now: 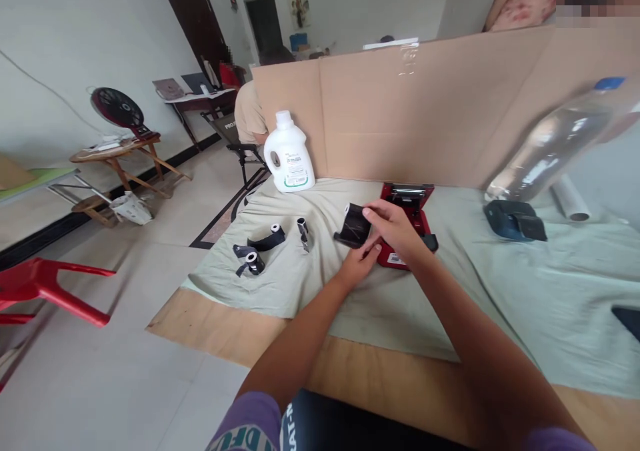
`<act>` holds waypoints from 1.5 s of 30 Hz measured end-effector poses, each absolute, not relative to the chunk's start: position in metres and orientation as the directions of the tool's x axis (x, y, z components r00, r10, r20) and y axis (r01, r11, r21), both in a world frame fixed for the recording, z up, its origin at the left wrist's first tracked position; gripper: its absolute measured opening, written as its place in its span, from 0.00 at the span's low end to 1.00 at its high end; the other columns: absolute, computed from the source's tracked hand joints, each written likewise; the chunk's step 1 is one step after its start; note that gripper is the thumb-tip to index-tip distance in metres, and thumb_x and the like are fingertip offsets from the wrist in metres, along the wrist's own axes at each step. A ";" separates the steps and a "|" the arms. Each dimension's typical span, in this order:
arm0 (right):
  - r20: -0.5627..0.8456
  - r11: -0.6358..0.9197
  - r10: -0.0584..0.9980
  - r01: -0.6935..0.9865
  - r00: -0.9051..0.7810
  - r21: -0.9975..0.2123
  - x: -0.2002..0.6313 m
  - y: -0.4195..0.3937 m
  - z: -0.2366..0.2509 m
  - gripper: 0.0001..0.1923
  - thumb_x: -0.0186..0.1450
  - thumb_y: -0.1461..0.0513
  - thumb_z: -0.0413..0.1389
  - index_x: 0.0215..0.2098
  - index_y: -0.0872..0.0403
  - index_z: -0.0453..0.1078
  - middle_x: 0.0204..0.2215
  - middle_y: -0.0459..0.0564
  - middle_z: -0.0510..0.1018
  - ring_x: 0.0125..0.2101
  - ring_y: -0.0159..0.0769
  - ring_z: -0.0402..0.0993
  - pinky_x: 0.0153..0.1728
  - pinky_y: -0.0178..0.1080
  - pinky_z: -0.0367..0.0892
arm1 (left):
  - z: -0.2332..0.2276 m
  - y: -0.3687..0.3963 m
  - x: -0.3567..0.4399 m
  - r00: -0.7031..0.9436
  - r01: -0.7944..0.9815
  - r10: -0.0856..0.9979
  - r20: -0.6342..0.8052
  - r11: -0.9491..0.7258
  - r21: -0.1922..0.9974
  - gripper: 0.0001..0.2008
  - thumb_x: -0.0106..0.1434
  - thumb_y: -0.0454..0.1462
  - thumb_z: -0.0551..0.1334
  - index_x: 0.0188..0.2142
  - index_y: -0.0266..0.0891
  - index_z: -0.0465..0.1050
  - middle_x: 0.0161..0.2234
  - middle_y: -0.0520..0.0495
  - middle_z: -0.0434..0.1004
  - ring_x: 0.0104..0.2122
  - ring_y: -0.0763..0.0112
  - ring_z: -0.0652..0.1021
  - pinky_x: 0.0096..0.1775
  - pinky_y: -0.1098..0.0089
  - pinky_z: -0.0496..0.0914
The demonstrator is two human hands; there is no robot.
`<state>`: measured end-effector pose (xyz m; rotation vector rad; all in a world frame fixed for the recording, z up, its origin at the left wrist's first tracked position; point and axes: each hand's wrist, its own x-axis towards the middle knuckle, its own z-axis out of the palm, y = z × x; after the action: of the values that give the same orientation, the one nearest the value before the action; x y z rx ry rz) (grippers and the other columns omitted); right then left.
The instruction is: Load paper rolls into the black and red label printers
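Closest in, both forearms reach out over the bare wooden edge of the table (210, 331) and onto the pale green cloth (500, 291) spread across it. The left hand (359, 264) lies low on the cloth with its fingers curled in under the right one; how tightly it is closed, I cannot tell. Right above it, the right hand (395, 227) is partly closed, fingertips pinching the edge of a black roll (354, 225) that has a white core at its end, held just clear of the cloth. Directly behind the hands sits a red printer (407, 227), lid up, touching the right wrist. Off to the left on the cloth lie three more small rolls (273, 241), black strips trailing loose. Over to the right, a dark blue device (515, 220) and a white paper tube (570, 201). Further back, a white detergent bottle (289, 154) stands upright against the cardboard wall (425, 111), and a clear plastic bottle (550, 147) with a blue cap leans at the right. Beyond the cardboard, a person (250, 114) sits in a chair.
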<state>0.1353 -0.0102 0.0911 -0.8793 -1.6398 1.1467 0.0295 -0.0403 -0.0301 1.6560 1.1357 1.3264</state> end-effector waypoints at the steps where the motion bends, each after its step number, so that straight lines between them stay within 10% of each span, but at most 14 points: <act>1: 0.277 0.314 0.913 0.084 -0.299 -0.946 0.150 -0.006 0.093 0.19 0.60 0.46 0.59 0.35 0.53 0.73 0.30 0.47 0.75 0.32 0.36 0.70 0.33 0.38 0.67 | -0.030 -0.042 0.030 0.093 0.217 0.932 0.349 -0.361 0.907 0.22 0.71 0.49 0.54 0.49 0.35 0.77 0.28 0.48 0.75 0.32 0.67 0.76 0.40 0.66 0.74; 13: 0.167 0.223 0.974 0.538 -0.152 -0.813 0.240 0.054 0.084 0.15 0.67 0.54 0.54 0.32 0.56 0.73 0.29 0.49 0.78 0.31 0.36 0.72 0.35 0.37 0.64 | -0.018 -0.054 0.044 0.163 0.671 0.639 0.752 -0.630 0.390 0.23 0.69 0.44 0.59 0.60 0.37 0.69 0.40 0.42 0.71 0.40 0.67 0.74 0.45 0.66 0.72; 24: 0.129 0.326 0.945 0.827 -0.301 -0.459 0.237 0.055 0.068 0.17 0.71 0.55 0.50 0.46 0.51 0.79 0.45 0.54 0.82 0.51 0.51 0.69 0.54 0.52 0.58 | 0.009 -0.058 0.046 0.566 0.771 0.610 0.555 -0.630 -0.093 0.27 0.65 0.39 0.62 0.64 0.51 0.66 0.58 0.42 0.72 0.55 0.55 0.70 0.53 0.57 0.63; 45: 0.086 0.311 0.948 0.833 -0.307 -0.458 0.231 0.068 0.060 0.13 0.63 0.65 0.55 0.40 0.48 0.80 0.42 0.49 0.83 0.54 0.49 0.66 0.55 0.51 0.57 | 0.086 -0.035 0.043 0.689 0.710 0.660 0.300 -0.698 -0.093 0.16 0.67 0.32 0.57 0.48 0.47 0.79 0.38 0.50 0.79 0.35 0.70 0.77 0.36 0.68 0.65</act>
<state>0.2310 0.0678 0.0599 -1.5968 -2.2436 0.4729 0.0425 -0.0352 0.0862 3.0700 1.2601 0.4118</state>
